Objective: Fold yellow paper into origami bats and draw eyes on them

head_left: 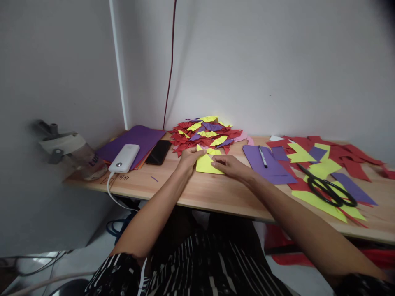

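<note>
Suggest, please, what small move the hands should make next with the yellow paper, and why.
Perhaps steady the yellow paper with the left hand and smooth its upper edge with the right hand: both hands are on it, and that edge looks uneven.

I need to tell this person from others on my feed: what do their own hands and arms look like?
The left hand and right hand are ungloved, with no ring or watch that I can make out. Both forearms are bare. The left sleeve is black with white streaks; the right sleeve, cut off by the frame, looks similar.
</note>
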`<action>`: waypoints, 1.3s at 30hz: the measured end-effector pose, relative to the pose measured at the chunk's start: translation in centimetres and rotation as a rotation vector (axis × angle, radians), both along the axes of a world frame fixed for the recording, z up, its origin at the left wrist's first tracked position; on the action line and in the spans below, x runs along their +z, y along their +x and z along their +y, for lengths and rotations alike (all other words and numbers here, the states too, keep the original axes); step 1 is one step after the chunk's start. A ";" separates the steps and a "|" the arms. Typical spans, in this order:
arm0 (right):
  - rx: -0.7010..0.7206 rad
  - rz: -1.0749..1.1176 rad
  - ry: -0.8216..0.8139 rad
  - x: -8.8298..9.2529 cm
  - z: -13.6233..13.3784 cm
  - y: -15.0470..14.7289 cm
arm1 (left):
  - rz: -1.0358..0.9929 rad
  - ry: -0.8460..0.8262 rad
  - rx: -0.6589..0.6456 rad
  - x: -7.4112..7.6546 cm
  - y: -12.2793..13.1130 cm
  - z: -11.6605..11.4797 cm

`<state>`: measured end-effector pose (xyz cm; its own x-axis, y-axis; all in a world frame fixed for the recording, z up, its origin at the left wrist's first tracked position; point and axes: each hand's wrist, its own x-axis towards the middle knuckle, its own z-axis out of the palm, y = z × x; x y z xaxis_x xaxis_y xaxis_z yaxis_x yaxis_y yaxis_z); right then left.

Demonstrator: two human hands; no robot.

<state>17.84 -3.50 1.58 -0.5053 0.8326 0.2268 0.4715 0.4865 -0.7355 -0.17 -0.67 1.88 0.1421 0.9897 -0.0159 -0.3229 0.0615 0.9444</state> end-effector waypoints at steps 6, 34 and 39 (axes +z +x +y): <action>0.028 -0.017 -0.019 0.0 0.0 0.1 | -0.037 0.038 0.094 0.3 -0.7 0.5; -0.079 0.106 -0.007 -1.0 0.7 0.2 | 0.015 0.034 -0.194 -0.8 0.1 -0.2; -0.067 0.111 -0.021 -1.0 0.8 0.2 | 0.006 0.050 -0.170 -0.9 -0.1 0.1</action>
<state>18.07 -2.66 0.63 -0.4216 0.8687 0.2602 0.4176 0.4407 -0.7946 -0.23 -0.60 0.96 0.3075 0.9510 0.0317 -0.3059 0.0673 0.9497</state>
